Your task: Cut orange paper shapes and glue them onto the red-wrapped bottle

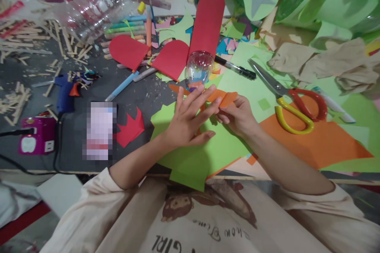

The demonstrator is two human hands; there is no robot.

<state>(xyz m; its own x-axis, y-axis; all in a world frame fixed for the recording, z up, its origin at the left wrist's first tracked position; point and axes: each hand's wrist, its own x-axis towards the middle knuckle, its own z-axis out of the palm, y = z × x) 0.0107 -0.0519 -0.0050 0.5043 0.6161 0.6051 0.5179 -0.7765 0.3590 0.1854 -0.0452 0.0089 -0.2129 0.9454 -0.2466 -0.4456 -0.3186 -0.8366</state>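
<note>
My right hand (239, 116) pinches the right end of a bent orange paper piece (228, 99) between thumb and fingers. Across the same piece lies my left hand (188, 120), its fingers spread and covering much of the paper. Just beyond the fingertips is a clear plastic bottle end (199, 67), touching a long red paper strip (209, 23) with a rounded tip. Two rounded red paper pieces (127, 51) lie to its left. Light green paper sheets (181, 160) are under both hands.
Right of my hands, open scissors (285, 95) rest partly on orange paper (320, 140), near a black marker (236, 67). On the left are a phone (100, 130), a blue glue gun (64, 94), a corded purple box (38, 136) and wooden sticks. Plastic bottles (95, 8) lie behind.
</note>
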